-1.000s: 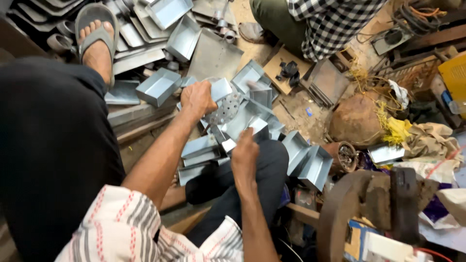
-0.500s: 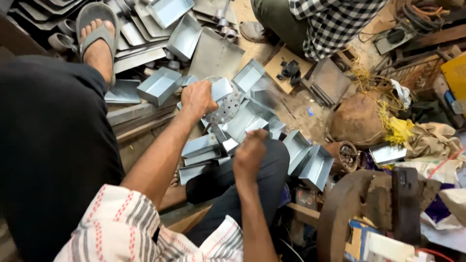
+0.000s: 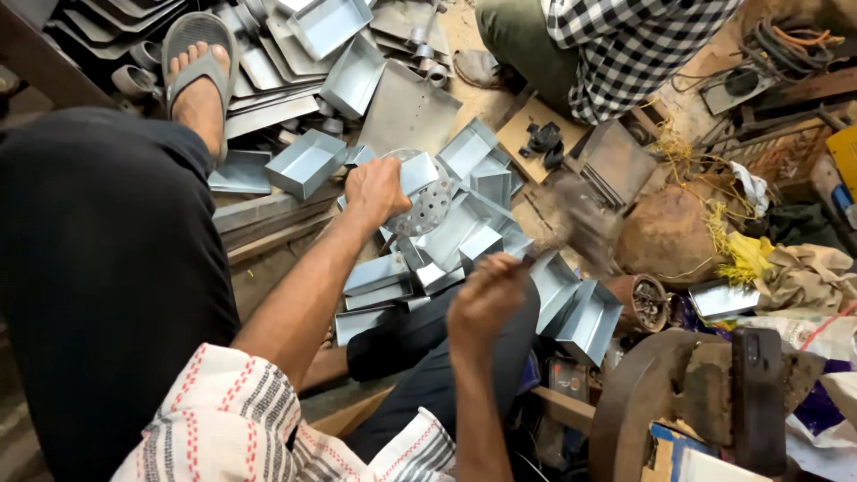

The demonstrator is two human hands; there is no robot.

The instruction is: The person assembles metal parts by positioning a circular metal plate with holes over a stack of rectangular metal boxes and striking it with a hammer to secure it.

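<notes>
Among grey sheet-metal trays (image 3: 308, 162) on the floor, the left hand (image 3: 375, 189) is clamped on a round, shiny perforated metal piece (image 3: 427, 201), lying tilted on the pile. Nearer, the right hand (image 3: 486, 299) is closed on a blurred tool, probably a hammer (image 3: 585, 228), raised above the trays.

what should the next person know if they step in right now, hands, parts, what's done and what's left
Left hand presses a perforated round metal piece down on the pile of folded sheet-metal trays.
Right hand is raised, fist closed on a hammer, whose head is motion-blurred above the trays.
More folded trays lie right of the pile; others sit near the sandalled foot. Flat sheet lies beyond.
A second person in a checked shirt sits opposite.
Done: many trays are already folded.
Left: the piece under the left hand is mid-hammering; how far along it is cannot be told.
</notes>
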